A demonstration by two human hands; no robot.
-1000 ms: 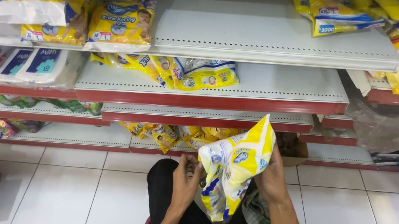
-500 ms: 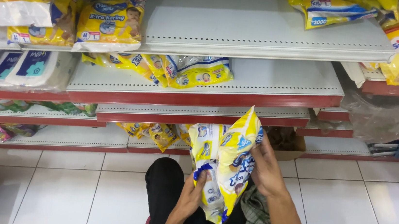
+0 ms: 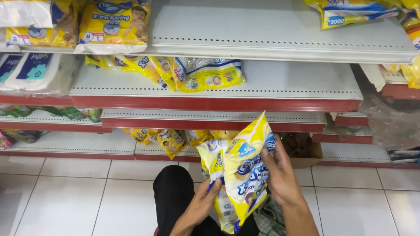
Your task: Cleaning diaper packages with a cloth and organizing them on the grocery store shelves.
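I hold a bundle of yellow diaper packs in front of me, over my lap. My right hand grips the upper right side of the front pack. My left hand holds the bundle's lower left edge from below. The packs stand upright, their top corner pointing up toward the low shelves. My knee in black trousers is just left of the bundle.
White shelves with red edges rise ahead. Yellow diaper packs lie on the upper left shelf, more on the middle one, several on the lowest. A cardboard box sits low on the right. White tiled floor surrounds me.
The bundle has shifted slightly left and lower. My left hand slid down from the pack's side to its lower edge; my right hand moved onto the front of the pack.
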